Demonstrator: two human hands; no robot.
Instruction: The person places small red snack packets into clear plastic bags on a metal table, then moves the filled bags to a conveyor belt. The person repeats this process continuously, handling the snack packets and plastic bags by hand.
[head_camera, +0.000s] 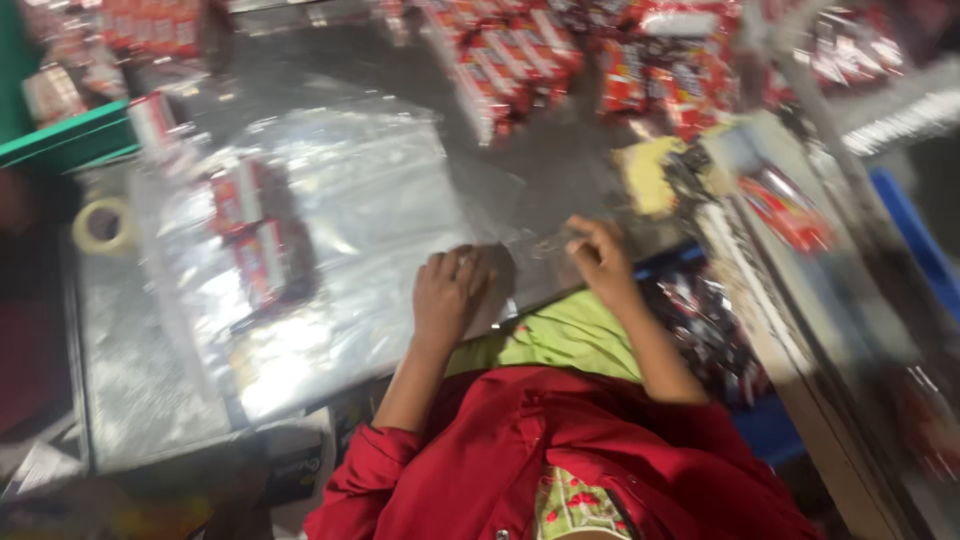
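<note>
- Step in hand, as judged: handling a clear, glossy plastic bag sheet (330, 230) spread flat on the grey metal worktable (140, 390).
- The left hand (447, 292) rests knuckles-up on the sheet's near edge, fingers curled together.
- The right hand (598, 255) pinches the clear film at its right corner, fingertips closed on it.
- Two small red-and-white rectangular packets (255, 245) lie on or inside the sheet, well left of both hands.
- Next move calls for a steady grip on slippery film; motion blur limits detail.
- Surface: a roll of beige tape (102, 226) at the left edge.
- Room: heaps of red packets (560, 60) along the far side; a green crate (60, 140) far left.
</note>
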